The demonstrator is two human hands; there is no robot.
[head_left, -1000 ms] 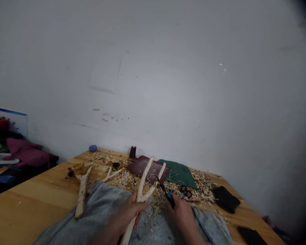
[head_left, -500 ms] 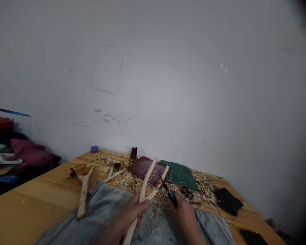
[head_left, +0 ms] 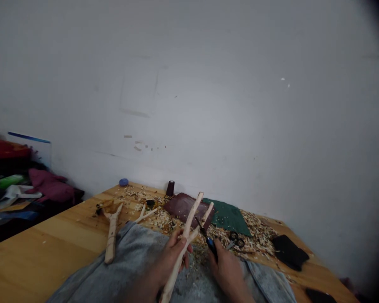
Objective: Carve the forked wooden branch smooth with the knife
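Two hands, just apart: your left hand (head_left: 172, 265) clamps a peeled forked branch (head_left: 185, 237) over your jeans (head_left: 123, 252), your right hand (head_left: 225, 271) a blue-handled knife (head_left: 211, 246), its blade seemingly touching the fork.

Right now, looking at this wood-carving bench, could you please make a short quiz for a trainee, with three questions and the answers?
1. True or false: the right hand holds the small knife with the blue and black handle.
2. What lies directly to the right of the dark red pad? A) black scissors B) green sheet C) blue ball
3. Fill in the gap: the left hand grips a peeled, forked ____.

Key: 1 true; 2 B; 3 branch.
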